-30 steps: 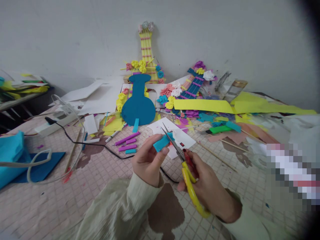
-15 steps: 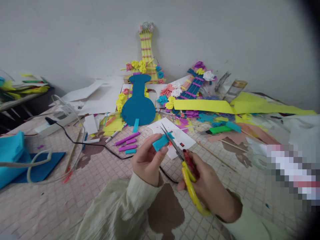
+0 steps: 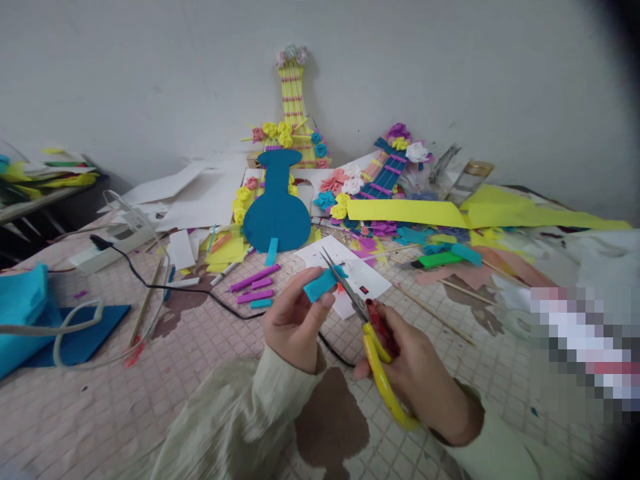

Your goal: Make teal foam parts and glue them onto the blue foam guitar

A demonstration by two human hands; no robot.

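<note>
My left hand [image 3: 296, 320] pinches a small light-blue paper piece [image 3: 319, 285] between thumb and fingers. In my right hand [image 3: 417, 360] are scissors [image 3: 383, 380] with yellow handles. Their blades cross the right end of the blue piece, pointing up and left. Behind my hands lies a white sheet [image 3: 367, 277] with a small black and red mark. A dark blue guitar-shaped cutout [image 3: 278, 213] leans farther back, with a light-blue strip [image 3: 272, 251] at its lower edge. Several purple strips [image 3: 255, 278] lie to the left of my left hand.
Flower-trimmed paper guitars [image 3: 293, 93] stand against the wall. A long yellow strip [image 3: 406, 212] stretches across the right. A power strip [image 3: 115, 247] and a black cable [image 3: 195, 290] lie at left. Wooden sticks [image 3: 435, 313], a green marker [image 3: 440, 260] and a glass jar [image 3: 473, 177] are on the right.
Almost nothing differs. The blue paper piece and the scissors have shifted very slightly to the left; both hands keep the same hold.
</note>
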